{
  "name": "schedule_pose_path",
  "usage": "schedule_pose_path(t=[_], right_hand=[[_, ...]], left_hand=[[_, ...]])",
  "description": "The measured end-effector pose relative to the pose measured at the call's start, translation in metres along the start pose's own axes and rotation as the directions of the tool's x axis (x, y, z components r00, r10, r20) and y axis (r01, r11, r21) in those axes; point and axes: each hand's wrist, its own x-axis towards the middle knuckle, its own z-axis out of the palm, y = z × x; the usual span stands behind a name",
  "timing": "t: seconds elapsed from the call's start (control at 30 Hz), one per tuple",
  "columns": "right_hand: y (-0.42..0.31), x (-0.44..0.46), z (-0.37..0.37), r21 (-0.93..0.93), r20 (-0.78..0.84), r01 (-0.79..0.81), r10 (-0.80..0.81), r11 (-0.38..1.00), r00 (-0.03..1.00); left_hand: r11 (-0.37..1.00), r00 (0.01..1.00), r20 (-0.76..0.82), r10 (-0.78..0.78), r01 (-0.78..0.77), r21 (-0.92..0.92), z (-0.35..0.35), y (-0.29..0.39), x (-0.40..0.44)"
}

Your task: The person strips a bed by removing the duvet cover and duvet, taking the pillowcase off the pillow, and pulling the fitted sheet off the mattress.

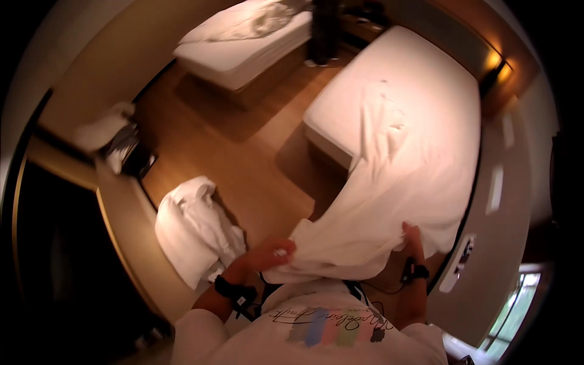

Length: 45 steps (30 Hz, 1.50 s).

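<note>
A white bed sheet [365, 213] stretches from the near bed toward my body, its near edge hanging in front of my shirt. At the sheet's left corner, my left hand [274, 253] is closed around the fabric. Farther right, my right hand [412, 235] grips the same edge, fingers pinched on the cloth. Folds and creases run across the sheet over the middle of the mattress [420, 67]. Dark straps with small devices sit around both wrists.
A second bed [231, 55] with rumpled bedding stands at the far left. A person in dark trousers [324, 30] stands between the beds. A heap of white bedding [194, 225] lies at my left, before a long counter [134, 225]. A lit wall lamp [504, 70] is at right.
</note>
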Motion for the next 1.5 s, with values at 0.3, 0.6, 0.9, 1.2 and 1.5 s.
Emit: schedule_pose_path(t=[0.3, 0.6, 0.9, 1.2, 1.5], right_hand=[[-0.309, -0.161, 0.415, -0.384, 0.451, 0.793, -0.653, 0.473, 0.608], [-0.437, -0.348, 0.638, 0.463, 0.616, 0.838, -0.785, 0.289, -0.069], [-0.328, -0.313, 0.759, 0.095, 0.991, 0.975, -0.113, 0.201, -0.073], [-0.271, -0.126, 0.406, 0.376, 0.818, -0.045, -0.308, 0.926, 0.487], [-0.103, -0.167, 0.047, 0.895, -0.099, 0.181, -0.215, 0.408, 0.972]], left_hand=[[0.982, 0.458, -0.881, -0.12, 0.186, -0.036, -0.132, 0.026, -0.295], [0.923, 0.008, -0.953, 0.304, 0.247, 0.296, -0.176, 0.097, -0.405], [0.583, -0.113, -0.949, 0.293, 0.808, 0.084, -0.231, -0.102, -0.424], [0.556, 0.262, -0.805, -0.532, 0.825, -0.099, -0.282, -0.273, -0.382], [0.647, 0.619, -0.189, -0.763, 0.722, -0.247, -0.21, -0.279, -0.081]])
